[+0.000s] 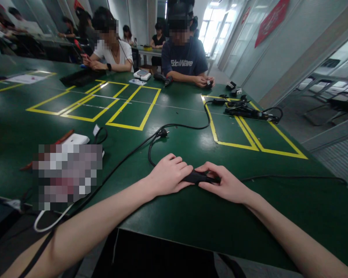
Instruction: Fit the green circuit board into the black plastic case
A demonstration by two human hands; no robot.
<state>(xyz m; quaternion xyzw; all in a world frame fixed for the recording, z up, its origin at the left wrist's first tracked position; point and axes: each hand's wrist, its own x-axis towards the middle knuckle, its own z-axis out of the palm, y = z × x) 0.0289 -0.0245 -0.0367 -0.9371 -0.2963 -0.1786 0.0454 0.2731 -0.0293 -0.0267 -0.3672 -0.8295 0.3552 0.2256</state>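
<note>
Near the front edge of the green table (191, 220), both hands meet over a slim black block (201, 178). The left hand (169, 174) covers its left end, fingers curled close together on top. The right hand (224, 186) grips the other end, digits closed along both sides. A black cord (149, 148) loops off to a plug (163, 133).

head view | forward-down | near left hand (168, 174), right hand (224, 186) — possibly wide-angle

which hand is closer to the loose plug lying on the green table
Left. The left hand lies directly on the near side of the plug; the right hand sits further off to the right. Both grip the black adapter.
</note>
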